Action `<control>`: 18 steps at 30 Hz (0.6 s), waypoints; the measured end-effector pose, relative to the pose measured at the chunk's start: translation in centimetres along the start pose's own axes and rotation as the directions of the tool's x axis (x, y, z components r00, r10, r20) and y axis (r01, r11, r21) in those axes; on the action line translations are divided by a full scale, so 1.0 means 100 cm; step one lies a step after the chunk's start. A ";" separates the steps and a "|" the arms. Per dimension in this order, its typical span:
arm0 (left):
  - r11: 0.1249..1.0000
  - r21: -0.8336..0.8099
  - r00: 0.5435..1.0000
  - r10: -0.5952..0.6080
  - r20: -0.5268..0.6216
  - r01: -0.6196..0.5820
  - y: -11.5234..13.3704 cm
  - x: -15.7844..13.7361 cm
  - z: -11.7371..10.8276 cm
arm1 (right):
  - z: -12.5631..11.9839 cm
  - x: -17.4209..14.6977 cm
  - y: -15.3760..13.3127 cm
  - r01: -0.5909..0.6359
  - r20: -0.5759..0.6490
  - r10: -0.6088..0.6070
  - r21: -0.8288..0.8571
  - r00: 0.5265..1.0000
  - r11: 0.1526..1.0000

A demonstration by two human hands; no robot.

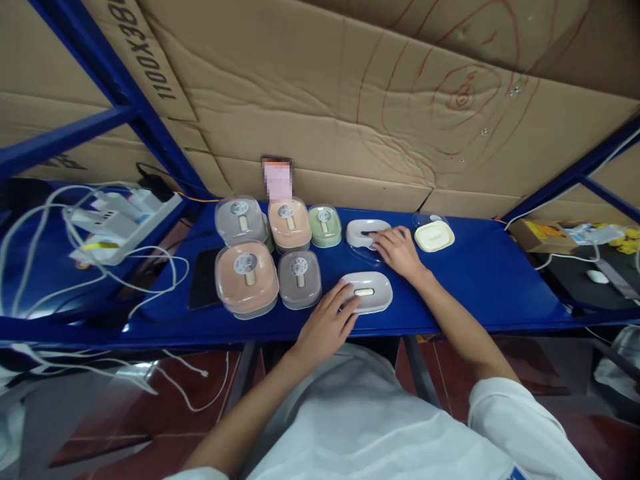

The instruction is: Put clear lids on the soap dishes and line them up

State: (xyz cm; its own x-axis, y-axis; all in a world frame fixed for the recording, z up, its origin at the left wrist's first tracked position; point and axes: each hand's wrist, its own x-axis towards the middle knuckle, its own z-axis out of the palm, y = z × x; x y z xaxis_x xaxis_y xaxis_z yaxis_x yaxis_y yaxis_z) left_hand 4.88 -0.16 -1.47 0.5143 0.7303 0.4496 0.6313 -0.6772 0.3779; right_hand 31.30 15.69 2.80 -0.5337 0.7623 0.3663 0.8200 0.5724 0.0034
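On the blue tabletop in front of me lies a pale lilac oval dish (380, 293) with a small cream bar in its middle. My left hand (327, 320) rests at its left edge, fingers spread, fingertips touching the rim. Behind it sits a white oval piece (356, 233) with a dark slot. My right hand (397, 252) has bent fingers closed on its right end; the fingertips are partly hidden. A clear plastic cover (364, 256) lies just below that piece. Right of my right hand is a cream oval dish (434, 237), with another clear cover (424, 219) behind it.
Several lidded boxes stand at the left: peach (247, 277), grey (300, 280), green (325, 227). A phone-like thing with a blurred screen (278, 180) leans on the cardboard wall (300, 100). A black flat object (204, 280), power strips (127, 223) and white cables lie further left.
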 end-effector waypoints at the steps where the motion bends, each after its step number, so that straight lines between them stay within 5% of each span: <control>1: 1.000 0.002 1.000 0.001 -0.002 -0.001 0.000 0.000 0.000 | -0.002 -0.001 0.008 -0.066 -0.013 0.066 -0.010 0.998 0.998; 6: 0.999 0.038 1.000 0.002 -0.013 -0.001 0.000 0.000 0.000 | -0.013 -0.015 0.055 -0.332 -0.056 0.329 -0.066 0.943 0.941; 9: 0.999 0.049 1.000 0.012 -0.011 -0.012 0.000 0.000 0.001 | -0.017 -0.025 0.069 -0.575 -0.036 0.575 -0.100 0.817 0.812; 12: 0.999 0.044 1.000 0.012 -0.017 -0.011 0.000 0.000 0.000 | -0.016 -0.028 0.071 -0.687 0.006 0.690 -0.080 0.724 0.722; 18: 0.999 0.043 1.000 0.016 -0.001 -0.016 0.000 0.000 -0.001 | -0.028 -0.024 0.068 -0.660 -0.003 0.671 0.183 0.741 0.729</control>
State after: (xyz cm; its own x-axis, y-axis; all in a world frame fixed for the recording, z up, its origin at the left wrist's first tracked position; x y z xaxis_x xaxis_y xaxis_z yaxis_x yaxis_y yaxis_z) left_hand 4.84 -0.14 -1.43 0.5234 0.7193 0.4568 0.6472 -0.6843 0.3360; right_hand 38.74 16.90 4.60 0.1553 0.9485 0.2762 0.9119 -0.0301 -0.4093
